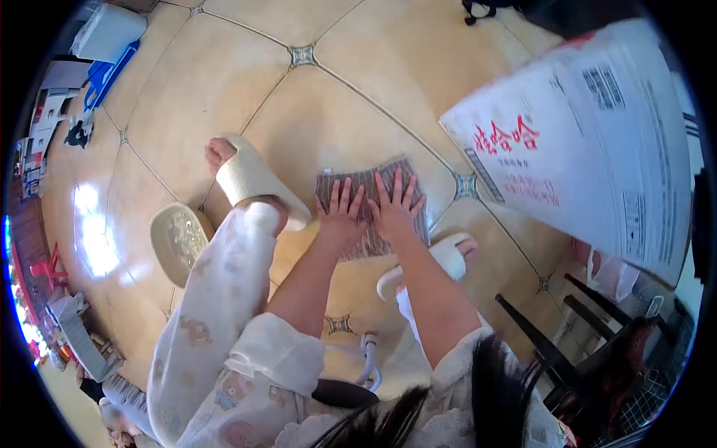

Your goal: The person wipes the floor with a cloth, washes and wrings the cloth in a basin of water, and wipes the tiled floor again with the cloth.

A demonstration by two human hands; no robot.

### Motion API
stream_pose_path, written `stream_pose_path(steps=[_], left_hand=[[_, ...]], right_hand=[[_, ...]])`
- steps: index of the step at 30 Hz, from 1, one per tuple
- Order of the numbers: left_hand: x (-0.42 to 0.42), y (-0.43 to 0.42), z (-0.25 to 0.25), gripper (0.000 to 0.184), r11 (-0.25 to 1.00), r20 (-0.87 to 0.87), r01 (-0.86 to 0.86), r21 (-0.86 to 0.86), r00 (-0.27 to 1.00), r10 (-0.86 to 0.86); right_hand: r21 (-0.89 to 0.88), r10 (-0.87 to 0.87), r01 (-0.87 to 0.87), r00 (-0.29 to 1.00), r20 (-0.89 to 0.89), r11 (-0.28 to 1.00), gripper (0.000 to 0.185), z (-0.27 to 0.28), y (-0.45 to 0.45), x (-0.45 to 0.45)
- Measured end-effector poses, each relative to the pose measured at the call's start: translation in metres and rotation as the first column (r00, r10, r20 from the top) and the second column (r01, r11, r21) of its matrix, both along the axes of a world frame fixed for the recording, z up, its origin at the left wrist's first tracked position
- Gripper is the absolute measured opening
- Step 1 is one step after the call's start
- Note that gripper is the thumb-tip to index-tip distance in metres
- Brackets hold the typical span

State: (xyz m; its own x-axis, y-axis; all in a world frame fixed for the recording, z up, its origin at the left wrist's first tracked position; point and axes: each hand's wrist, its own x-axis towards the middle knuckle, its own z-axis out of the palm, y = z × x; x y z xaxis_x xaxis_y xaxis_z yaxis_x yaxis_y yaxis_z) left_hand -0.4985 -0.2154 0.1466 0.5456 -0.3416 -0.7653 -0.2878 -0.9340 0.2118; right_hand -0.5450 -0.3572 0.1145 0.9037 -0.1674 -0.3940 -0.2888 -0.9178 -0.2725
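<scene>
A brown striped cloth (370, 246) lies spread flat on the tiled floor between my feet. My left hand (341, 215) presses on its left half, palm down with the fingers spread. Beside it, my right hand (396, 205) rests flat on the right half, fingers also apart. The thumbs nearly meet at the middle of the cloth. A small pale tag (327, 172) shows at the cloth's upper left corner. Cream slippers (258, 175) are on my feet, one to each side of the cloth.
Left of my leg stands a beige basin (179, 237) with clear water or something shiny in it. A large white carton (575, 149) with red lettering is at the right, above a dark-legged stool (556, 336). A blue dustpan-like item (110, 77) lies by a white bin (110, 33).
</scene>
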Motion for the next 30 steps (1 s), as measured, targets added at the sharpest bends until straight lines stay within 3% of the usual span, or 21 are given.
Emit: stream_pose_path(steps=[3, 5, 8, 13, 15, 19, 30], left_hand=[[0.018, -0.002, -0.007, 0.083, 0.998, 0.154, 0.044, -0.039, 0.987, -0.037], [0.031, -0.008, -0.01, 0.082, 0.997, 0.139, 0.023, -0.071, 0.99, -0.013], [0.062, -0.008, -0.002, 0.081, 0.998, 0.099, 0.036, -0.059, 0.995, -0.03], [0.092, -0.003, 0.013, 0.079, 0.997, -0.066, 0.028, -0.077, 0.997, -0.033], [0.103, -0.005, 0.008, 0.078, 0.997, 0.004, 0.005, -0.083, 1.0, -0.004], [0.151, -0.024, 0.001, 0.079, 1.0, 0.038, 0.021, -0.017, 0.999, -0.021], [0.312, -0.102, -0.01, 0.08, 0.995, 0.138, 0.047, -0.084, 0.99, -0.035]], right_hand=[[-0.025, -0.047, 0.046, 0.998, -0.029, 0.999, 0.068, 0.003, 0.003, 0.016], [-0.038, -0.078, 0.077, 0.997, -0.012, 0.996, 0.068, 0.005, 0.002, 0.039], [-0.041, -0.057, 0.052, 0.988, -0.142, 0.998, 0.07, 0.012, -0.008, 0.08], [-0.006, -0.068, 0.069, 0.977, -0.203, 0.998, 0.071, 0.008, -0.005, 0.094], [-0.029, -0.107, 0.103, 0.964, -0.244, 0.994, 0.071, 0.01, -0.004, 0.108], [-0.088, -0.106, 0.102, 0.993, -0.043, 0.991, 0.069, 0.0, -0.008, 0.145], [-0.152, -0.196, 0.202, 0.979, 0.051, 0.968, 0.07, -0.005, -0.081, 0.305]])
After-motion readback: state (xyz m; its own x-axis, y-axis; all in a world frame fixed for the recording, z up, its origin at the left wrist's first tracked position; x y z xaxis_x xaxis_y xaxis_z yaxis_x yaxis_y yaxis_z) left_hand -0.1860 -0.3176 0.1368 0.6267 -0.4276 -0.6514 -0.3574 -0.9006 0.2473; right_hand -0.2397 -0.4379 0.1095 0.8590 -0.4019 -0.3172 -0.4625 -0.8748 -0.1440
